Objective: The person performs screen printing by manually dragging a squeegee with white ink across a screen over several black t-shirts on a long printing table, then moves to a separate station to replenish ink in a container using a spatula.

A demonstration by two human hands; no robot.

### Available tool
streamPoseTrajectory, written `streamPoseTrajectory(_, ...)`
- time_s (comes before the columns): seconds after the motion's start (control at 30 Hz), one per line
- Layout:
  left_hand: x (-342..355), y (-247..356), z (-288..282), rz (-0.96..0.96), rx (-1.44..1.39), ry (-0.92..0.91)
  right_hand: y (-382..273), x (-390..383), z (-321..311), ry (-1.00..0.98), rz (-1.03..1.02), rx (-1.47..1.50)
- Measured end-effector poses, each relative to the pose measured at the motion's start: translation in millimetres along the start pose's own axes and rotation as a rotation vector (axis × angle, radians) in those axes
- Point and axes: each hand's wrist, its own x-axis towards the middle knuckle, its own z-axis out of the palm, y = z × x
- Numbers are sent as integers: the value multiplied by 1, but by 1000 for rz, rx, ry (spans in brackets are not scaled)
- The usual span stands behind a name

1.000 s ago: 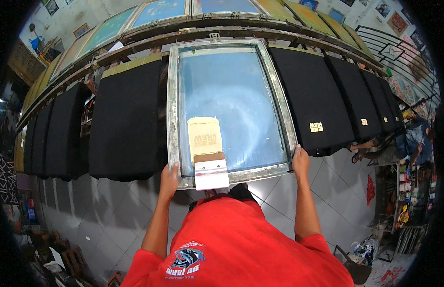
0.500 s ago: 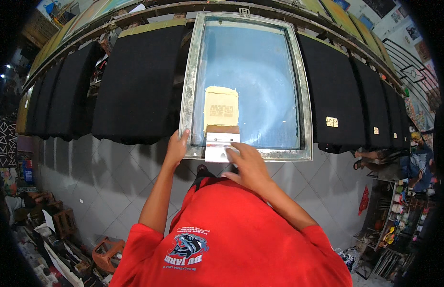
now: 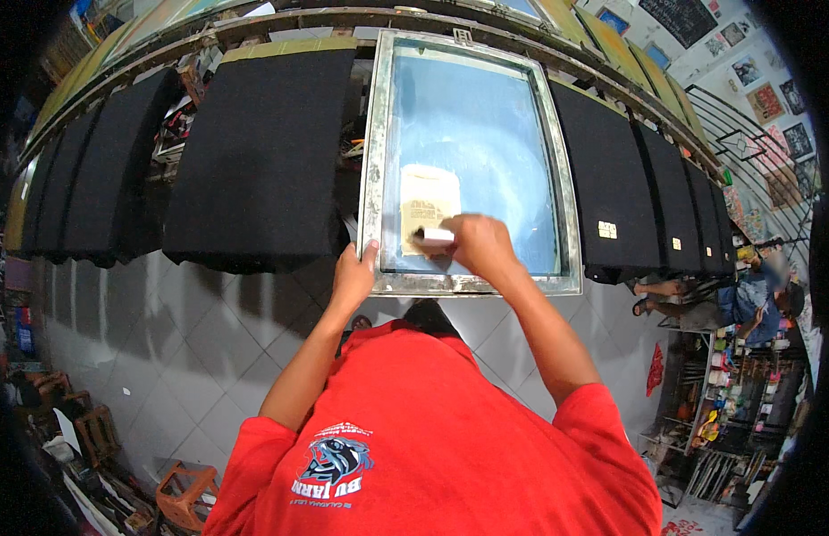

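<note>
A screen printing frame (image 3: 564,192) with a worn metal rim and blue mesh (image 3: 486,125) lies before me. My left hand (image 3: 353,272) grips its near left corner, thumb on top of the rim. In my right hand (image 3: 484,246) is a squeegee (image 3: 435,237) with a pale metal holder. It is tilted over the near end of a cream ink patch (image 3: 429,192) on the mesh; whether the blade touches is hidden. Dark printed lettering shows through the ink. Some of my right fingers are hidden behind the hand.
Black shirts on boards line both sides, a plain one (image 3: 262,161) at left and one with a small cream print (image 3: 602,170) at right. A metal rail (image 3: 414,20) runs behind. A person (image 3: 756,304) is at far right, near a cluttered rack (image 3: 740,393). An orange stool (image 3: 184,494) stands lower left.
My right hand has lifted and tilted the squeegee, moving it away from the near rim over the ink. My left hand stays on the frame corner. The head view has shifted slightly.
</note>
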Motion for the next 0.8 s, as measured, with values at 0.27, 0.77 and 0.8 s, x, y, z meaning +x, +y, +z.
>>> streamPoseTrajectory(0.27,0,3,-3,11,-14,-36,29,82,27,404,-111,-124)
streamPoseTrajectory(0.77,5,-4,2,-32,-48,-43,-3,6,18,54,-23,-45)
streamPoseTrajectory(0.8,5,-6,2,-16,-48,-39,-1,13,21,76,-23,-47)
